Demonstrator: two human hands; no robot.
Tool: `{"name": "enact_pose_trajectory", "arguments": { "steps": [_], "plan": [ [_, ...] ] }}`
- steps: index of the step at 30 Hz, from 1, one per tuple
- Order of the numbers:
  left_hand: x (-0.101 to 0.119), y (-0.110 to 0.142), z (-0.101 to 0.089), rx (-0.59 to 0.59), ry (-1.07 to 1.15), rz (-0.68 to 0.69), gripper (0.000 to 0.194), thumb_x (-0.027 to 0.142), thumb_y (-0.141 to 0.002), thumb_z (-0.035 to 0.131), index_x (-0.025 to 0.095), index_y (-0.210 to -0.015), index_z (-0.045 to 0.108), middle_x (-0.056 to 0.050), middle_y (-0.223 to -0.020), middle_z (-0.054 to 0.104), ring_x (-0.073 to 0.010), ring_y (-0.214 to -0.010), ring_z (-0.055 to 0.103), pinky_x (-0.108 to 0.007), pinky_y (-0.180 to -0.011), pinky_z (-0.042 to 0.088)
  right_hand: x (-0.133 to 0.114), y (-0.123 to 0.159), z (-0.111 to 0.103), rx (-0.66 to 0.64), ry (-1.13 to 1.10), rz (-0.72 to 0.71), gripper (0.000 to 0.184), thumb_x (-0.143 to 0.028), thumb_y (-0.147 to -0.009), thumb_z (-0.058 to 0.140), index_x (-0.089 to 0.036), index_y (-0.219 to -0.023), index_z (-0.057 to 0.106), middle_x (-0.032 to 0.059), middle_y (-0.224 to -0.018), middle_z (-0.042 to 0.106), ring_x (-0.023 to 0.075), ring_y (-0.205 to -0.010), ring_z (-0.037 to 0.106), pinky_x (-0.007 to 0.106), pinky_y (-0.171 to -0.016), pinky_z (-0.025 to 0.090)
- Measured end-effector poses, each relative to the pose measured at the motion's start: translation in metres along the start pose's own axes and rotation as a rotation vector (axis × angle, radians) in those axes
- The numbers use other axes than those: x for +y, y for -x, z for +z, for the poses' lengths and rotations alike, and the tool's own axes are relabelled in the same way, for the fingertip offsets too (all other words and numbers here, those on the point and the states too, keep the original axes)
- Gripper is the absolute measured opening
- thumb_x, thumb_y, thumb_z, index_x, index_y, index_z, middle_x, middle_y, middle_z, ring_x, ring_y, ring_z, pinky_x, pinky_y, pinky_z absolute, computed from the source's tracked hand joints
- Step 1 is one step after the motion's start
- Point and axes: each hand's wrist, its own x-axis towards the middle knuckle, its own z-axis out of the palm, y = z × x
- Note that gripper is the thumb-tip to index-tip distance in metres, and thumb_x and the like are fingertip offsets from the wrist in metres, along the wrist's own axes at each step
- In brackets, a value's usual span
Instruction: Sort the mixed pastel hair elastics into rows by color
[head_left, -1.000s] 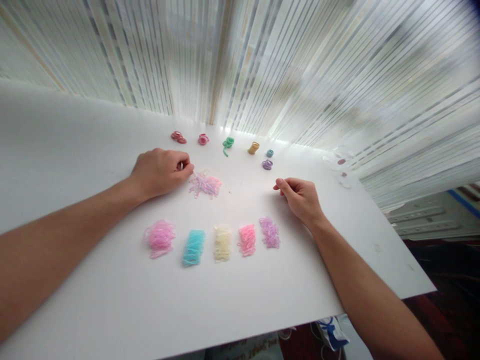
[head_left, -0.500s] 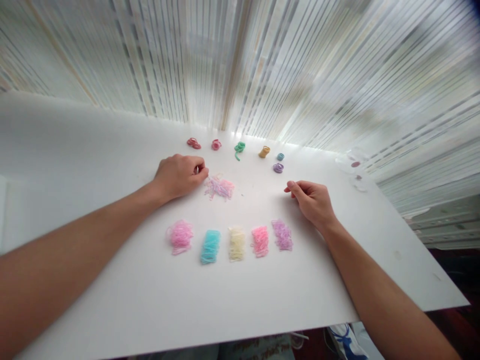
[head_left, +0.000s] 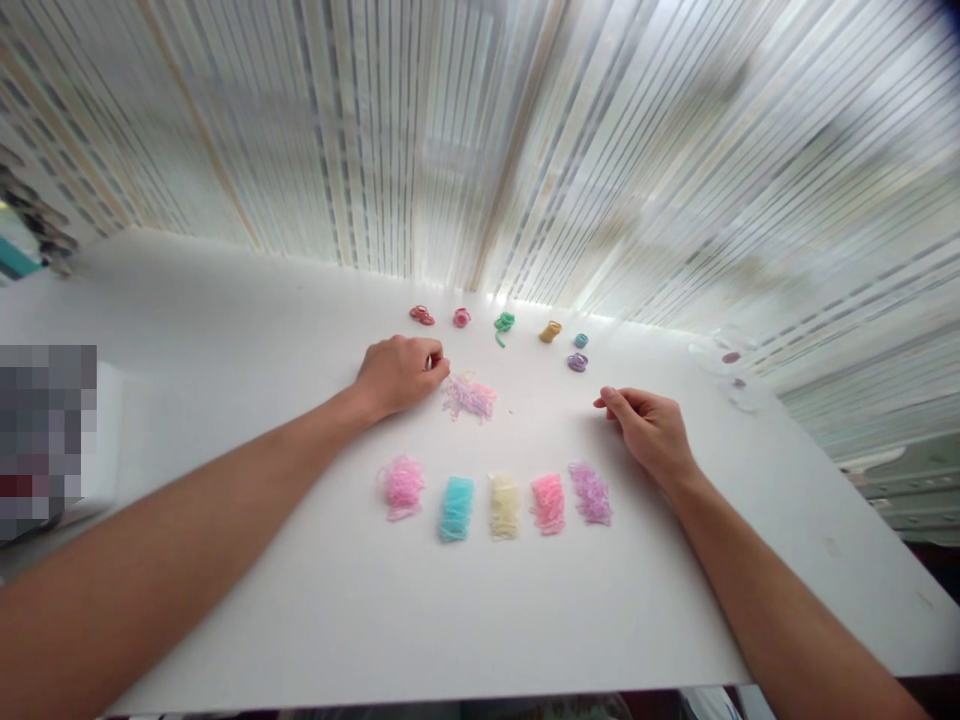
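My left hand (head_left: pixel 403 374) rests at the left edge of a loose mixed heap of pastel rubber bands (head_left: pixel 471 397), thumb and index finger pinched together. Anything between those fingertips is too small to make out. My right hand (head_left: pixel 646 424) hovers or rests farther right, fingers curled and thumb against the index finger; what it holds, if anything, does not show. In front lie sorted piles of bands: pink (head_left: pixel 404 488), turquoise (head_left: pixel 457 508), pale yellow (head_left: pixel 504 506), bright pink (head_left: pixel 550 503) and lilac (head_left: pixel 591 492).
Along the back of the white table (head_left: pixel 420 620) sit small coils: red (head_left: pixel 422 316), rose (head_left: pixel 461 318), green (head_left: pixel 504 324), mustard (head_left: pixel 550 331), blue (head_left: pixel 581 341) and purple (head_left: pixel 577 362). Clear plastic pieces (head_left: pixel 731 365) lie far right. A striped curtain (head_left: pixel 450 140) hangs behind.
The camera view has turned left, so everything sits farther right and slightly lower in the picture. Both hands keep nearly the same pose and place on the table.
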Motion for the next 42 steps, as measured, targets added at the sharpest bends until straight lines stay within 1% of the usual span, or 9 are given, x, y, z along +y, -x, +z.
{"name": "enact_pose_trajectory", "arguments": {
  "steps": [3,6,12,15,19,24,27,34,42],
  "plan": [
    [-0.002,-0.001,0.000,0.007,0.023,0.004,0.035,0.045,-0.094,0.046,0.024,-0.088,0.074,-0.007,-0.092,0.079,-0.0269,-0.087,0.070,-0.036,-0.071,0.041,-0.001,-0.002,0.002,-0.026,-0.006,0.028,0.055,-0.067,-0.089,0.067,-0.015,-0.081,0.081,0.0040,-0.066,0.066,0.0148,-0.057,0.051,0.029,-0.054,0.036],
    [-0.004,-0.001,0.000,0.008,0.030,0.015,0.035,0.045,-0.094,0.046,0.024,-0.086,0.073,-0.007,-0.091,0.079,-0.0262,-0.086,0.070,-0.035,-0.070,0.041,-0.007,-0.009,0.002,-0.133,-0.002,0.063,0.055,-0.067,-0.086,0.069,-0.014,-0.082,0.082,0.0054,-0.067,0.068,0.0136,-0.054,0.049,0.028,-0.049,0.034],
    [-0.004,-0.002,0.000,0.002,0.033,0.006,0.036,0.046,-0.095,0.046,0.025,-0.086,0.073,-0.007,-0.088,0.078,-0.0272,-0.086,0.070,-0.035,-0.069,0.039,-0.049,-0.038,0.004,-0.301,0.009,0.033,0.040,-0.056,-0.082,0.077,-0.016,-0.080,0.082,0.0069,-0.071,0.073,0.0146,-0.059,0.053,0.028,-0.053,0.039],
    [-0.004,-0.001,-0.001,-0.003,0.038,0.006,0.035,0.045,-0.095,0.046,0.024,-0.085,0.072,-0.006,-0.089,0.078,-0.0261,-0.085,0.069,-0.035,-0.068,0.037,-0.075,-0.056,0.017,-0.323,-0.049,-0.059,0.038,-0.053,-0.084,0.074,-0.016,-0.085,0.081,0.0069,-0.075,0.074,0.0137,-0.061,0.053,0.028,-0.055,0.039],
    [-0.003,0.000,-0.004,-0.007,0.048,-0.004,0.034,0.045,-0.095,0.046,0.024,-0.083,0.070,-0.005,-0.088,0.078,-0.0240,-0.082,0.068,-0.034,-0.066,0.034,-0.093,-0.075,0.049,-0.398,-0.120,-0.209,0.036,-0.049,-0.085,0.073,-0.015,-0.090,0.081,0.0048,-0.073,0.071,0.0129,-0.062,0.053,0.029,-0.058,0.039],
    [0.000,0.001,-0.008,-0.026,0.065,-0.023,0.034,0.046,-0.095,0.046,0.024,-0.082,0.069,-0.004,-0.084,0.076,-0.0227,-0.078,0.065,-0.034,-0.065,0.033,-0.088,-0.083,0.093,-0.543,-0.124,-0.373,0.032,-0.041,-0.084,0.073,-0.015,-0.099,0.084,0.0035,-0.076,0.071,0.0121,-0.063,0.051,0.028,-0.060,0.040],
    [0.002,0.001,-0.009,-0.029,0.071,-0.037,0.033,0.045,-0.095,0.047,0.024,-0.081,0.069,-0.004,-0.082,0.075,-0.0220,-0.076,0.064,-0.035,-0.065,0.032,-0.080,-0.082,0.107,-0.578,-0.112,-0.436,0.029,-0.039,-0.085,0.072,-0.016,-0.100,0.084,0.0045,-0.083,0.071,0.0120,-0.065,0.051,0.028,-0.062,0.041],
    [0.004,0.002,-0.007,-0.029,0.034,-0.053,0.033,0.046,-0.094,0.048,0.024,-0.079,0.067,-0.003,-0.078,0.075,-0.0210,-0.072,0.063,-0.035,-0.064,0.031,-0.079,-0.074,0.111,-0.557,-0.058,-0.580,0.020,-0.029,-0.089,0.073,-0.020,-0.104,0.084,0.0069,-0.094,0.068,0.0155,-0.076,0.057,0.030,-0.073,0.044],
    [0.008,0.003,-0.010,-0.041,0.001,-0.060,0.032,0.045,-0.093,0.049,0.023,-0.077,0.066,-0.002,-0.076,0.073,-0.0202,-0.070,0.060,-0.035,-0.064,0.031,-0.079,-0.073,0.114,-0.578,-0.105,-0.575,0.011,-0.027,-0.092,0.073,-0.019,-0.090,0.081,0.0060,-0.093,0.069,0.0155,-0.077,0.057,0.030,-0.072,0.042]
  ]
}}
